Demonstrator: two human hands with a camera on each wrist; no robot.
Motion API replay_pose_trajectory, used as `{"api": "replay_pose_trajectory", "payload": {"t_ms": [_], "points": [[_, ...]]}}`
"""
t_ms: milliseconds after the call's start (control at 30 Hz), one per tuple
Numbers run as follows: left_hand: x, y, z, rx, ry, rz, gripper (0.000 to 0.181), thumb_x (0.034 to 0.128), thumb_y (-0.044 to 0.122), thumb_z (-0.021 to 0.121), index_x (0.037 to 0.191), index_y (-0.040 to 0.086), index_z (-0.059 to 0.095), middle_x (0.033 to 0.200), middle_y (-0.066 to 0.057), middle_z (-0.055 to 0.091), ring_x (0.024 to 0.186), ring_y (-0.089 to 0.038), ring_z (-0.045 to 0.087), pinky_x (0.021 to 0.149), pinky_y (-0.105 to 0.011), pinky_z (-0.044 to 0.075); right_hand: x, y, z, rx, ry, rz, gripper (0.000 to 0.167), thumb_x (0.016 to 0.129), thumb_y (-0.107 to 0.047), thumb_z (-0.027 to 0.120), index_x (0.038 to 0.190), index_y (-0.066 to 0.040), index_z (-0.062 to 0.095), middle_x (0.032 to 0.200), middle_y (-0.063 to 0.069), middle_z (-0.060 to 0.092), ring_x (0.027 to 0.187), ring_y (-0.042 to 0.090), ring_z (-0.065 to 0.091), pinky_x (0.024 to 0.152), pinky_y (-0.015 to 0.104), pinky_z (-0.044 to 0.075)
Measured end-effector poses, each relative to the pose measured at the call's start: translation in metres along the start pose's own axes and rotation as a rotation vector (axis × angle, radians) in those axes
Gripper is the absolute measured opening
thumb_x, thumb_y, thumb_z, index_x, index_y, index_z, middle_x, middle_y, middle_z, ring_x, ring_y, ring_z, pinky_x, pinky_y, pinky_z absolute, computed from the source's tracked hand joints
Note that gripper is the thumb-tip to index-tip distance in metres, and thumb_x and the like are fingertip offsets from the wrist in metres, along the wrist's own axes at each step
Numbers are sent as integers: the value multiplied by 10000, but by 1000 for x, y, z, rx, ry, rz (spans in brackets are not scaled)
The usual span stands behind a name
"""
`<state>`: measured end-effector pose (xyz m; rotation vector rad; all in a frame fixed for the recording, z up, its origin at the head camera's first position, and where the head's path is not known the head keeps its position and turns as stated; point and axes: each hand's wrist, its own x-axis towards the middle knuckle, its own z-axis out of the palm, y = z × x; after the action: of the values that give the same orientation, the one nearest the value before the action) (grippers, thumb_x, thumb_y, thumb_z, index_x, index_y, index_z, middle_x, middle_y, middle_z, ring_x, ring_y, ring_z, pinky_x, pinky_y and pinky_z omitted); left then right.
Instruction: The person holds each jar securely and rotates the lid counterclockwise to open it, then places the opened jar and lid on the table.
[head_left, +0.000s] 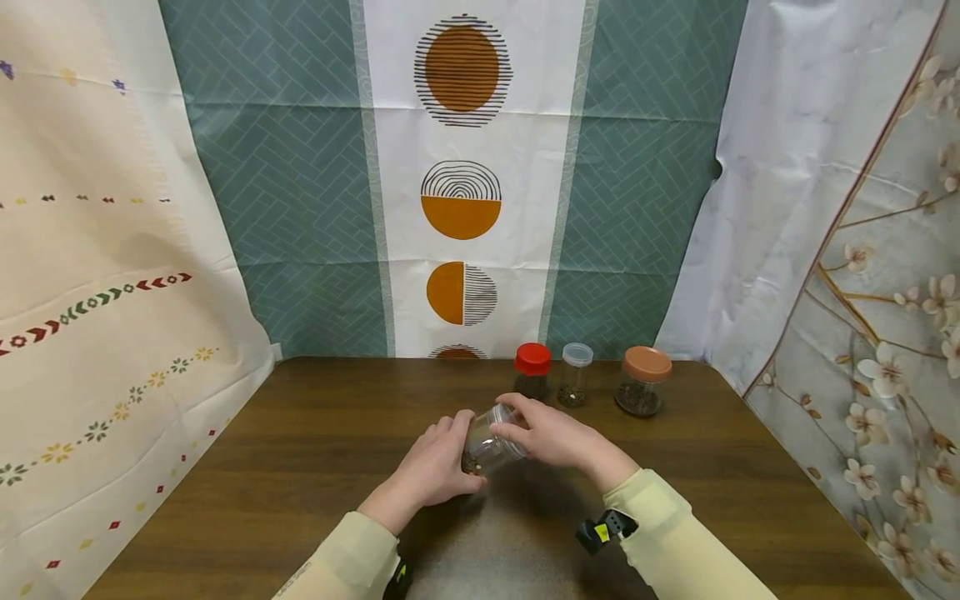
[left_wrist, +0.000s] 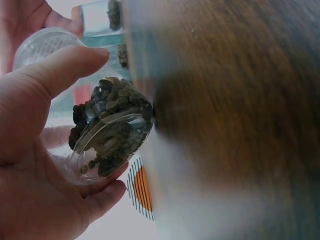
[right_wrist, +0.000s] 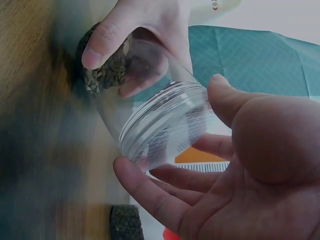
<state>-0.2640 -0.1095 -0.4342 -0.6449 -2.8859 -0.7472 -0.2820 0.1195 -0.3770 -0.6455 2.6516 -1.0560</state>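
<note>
A clear plastic jar tilts just above the table in the middle of the head view, its screw lid towards the right. Small dark pebbles lie in its bottom end, as the left wrist view shows. My left hand grips the jar's body near the base, thumb on one side and fingers on the other. Around the rim of the clear lid, my right hand holds on with thumb and fingertips. The lid sits on the jar's mouth.
Behind my right hand stand a red-lidded jar, a slim jar with a pale clear lid and a wider jar with an orange-brown lid, each with dark contents. Patterned cloths hang behind the brown wooden table.
</note>
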Motion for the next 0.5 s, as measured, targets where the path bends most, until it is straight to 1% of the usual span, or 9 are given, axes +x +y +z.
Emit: {"api": "replay_pose_trajectory", "payload": {"t_ms": [200, 267, 367, 500], "points": [[0, 0, 0, -1, 3, -3, 934, 789, 325, 1016, 1502, 58, 475, 1187, -122, 607, 1026, -286, 579, 870, -515, 527, -1, 1, -1, -65, 7, -38, 647, 1086, -422, 714, 1621, -126, 502, 1439, 121, 629, 1185, 261, 640, 998, 510, 559], [0, -1, 1, -2, 5, -2, 931, 790, 325, 1014, 1502, 60, 475, 1186, -122, 607, 1027, -287, 580, 873, -514, 528, -1, 2, -2, -71, 3, -45, 652, 1083, -418, 722, 1625, -136, 494, 1470, 127, 610, 1225, 277, 628, 1027, 531, 546], [1, -2, 2, -7, 3, -3, 928, 794, 323, 1013, 1504, 65, 473, 1195, -123, 608, 1037, -288, 581, 884, -517, 530, -1, 3, -3, -78, -5, -66, 653, 1076, -405, 736, 1624, -150, 490, 1487, 138, 591, 1232, 288, 624, 1027, 537, 544], [1, -4, 3, -12, -6, -11, 925, 806, 327, 1005, 1516, 85, 464, 1217, -119, 603, 1057, -286, 578, 907, -514, 531, -2, 4, -5, -73, -22, -114, 644, 1070, -369, 754, 1612, -143, 488, 1461, 144, 586, 1202, 300, 623, 1000, 535, 548]]}}
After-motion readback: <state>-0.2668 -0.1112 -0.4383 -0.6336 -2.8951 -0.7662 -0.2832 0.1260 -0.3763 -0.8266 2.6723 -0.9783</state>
